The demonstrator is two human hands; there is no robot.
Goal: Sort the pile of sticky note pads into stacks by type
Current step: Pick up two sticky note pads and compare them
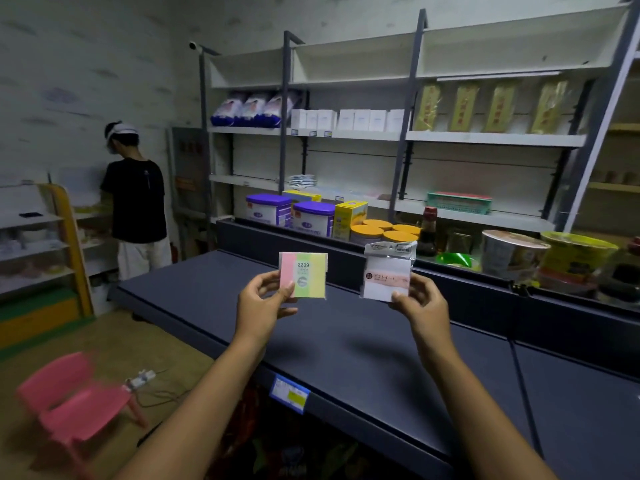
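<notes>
My left hand [263,306] pinches a striped sticky note pad [308,277] by its lower left corner; the pad has pink, green and yellow bands and reads 2209. My right hand [420,308] pinches a white sticky note pad in a clear packet [386,271] by its lower right corner; it carries a pink label band. Both pads are held upright in the air above the dark shelf top [346,341], about a hand's width apart. No pile of pads shows in this view.
Behind the dark shelf top stand purple-lidded tubs [313,216], orange-lidded jars [381,230], a sauce bottle [428,233] and noodle cups [512,252]. White shelving [381,133] rises at the back. A pink chair [76,403] stands low left. A person [135,202] stands far left.
</notes>
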